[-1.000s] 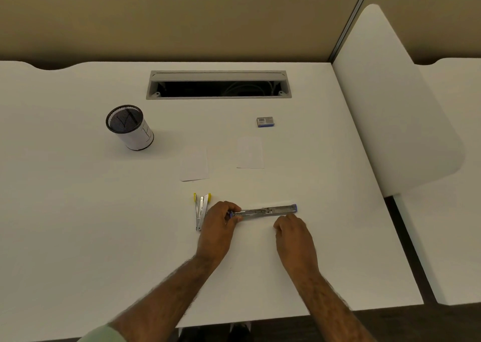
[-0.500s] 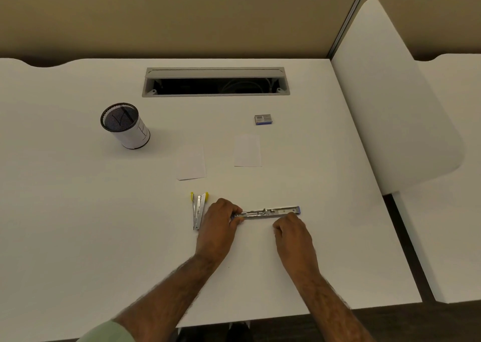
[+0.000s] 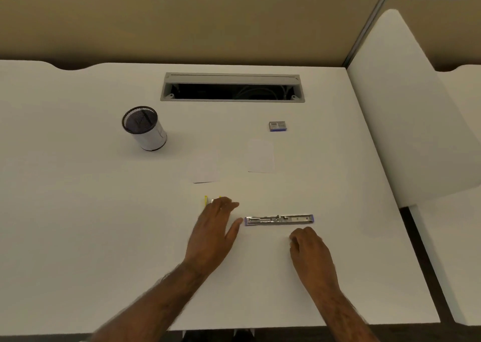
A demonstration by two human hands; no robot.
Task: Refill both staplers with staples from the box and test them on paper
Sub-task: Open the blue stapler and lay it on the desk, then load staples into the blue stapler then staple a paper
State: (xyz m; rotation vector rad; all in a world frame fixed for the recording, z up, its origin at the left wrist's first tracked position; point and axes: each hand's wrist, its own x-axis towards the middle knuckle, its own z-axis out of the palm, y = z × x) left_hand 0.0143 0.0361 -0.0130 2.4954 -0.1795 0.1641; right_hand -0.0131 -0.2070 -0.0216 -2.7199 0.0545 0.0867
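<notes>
A: The silver stapler with blue ends is seen folded out flat on the white desk, its long axis running left to right, between the two hands.

B: The left hand is laid flat with fingers straight, and nothing is gripped. The small yellow-tipped stapler is mostly hidden beneath it. The right hand is loosely curled just beside the open stapler, and nothing is seen in it.

A: The small grey-and-blue staple box is the thing to be fetched, by the look of it. It is placed well beyond the open stapler, past the right-hand white paper slip.

B: The right hand is judged nearer, with a straight forward reach. The box appears closed, so its contents are not shown. Staples in the open channel cannot be made out. Nothing certain can be said of the black mesh pen cup either.
</notes>
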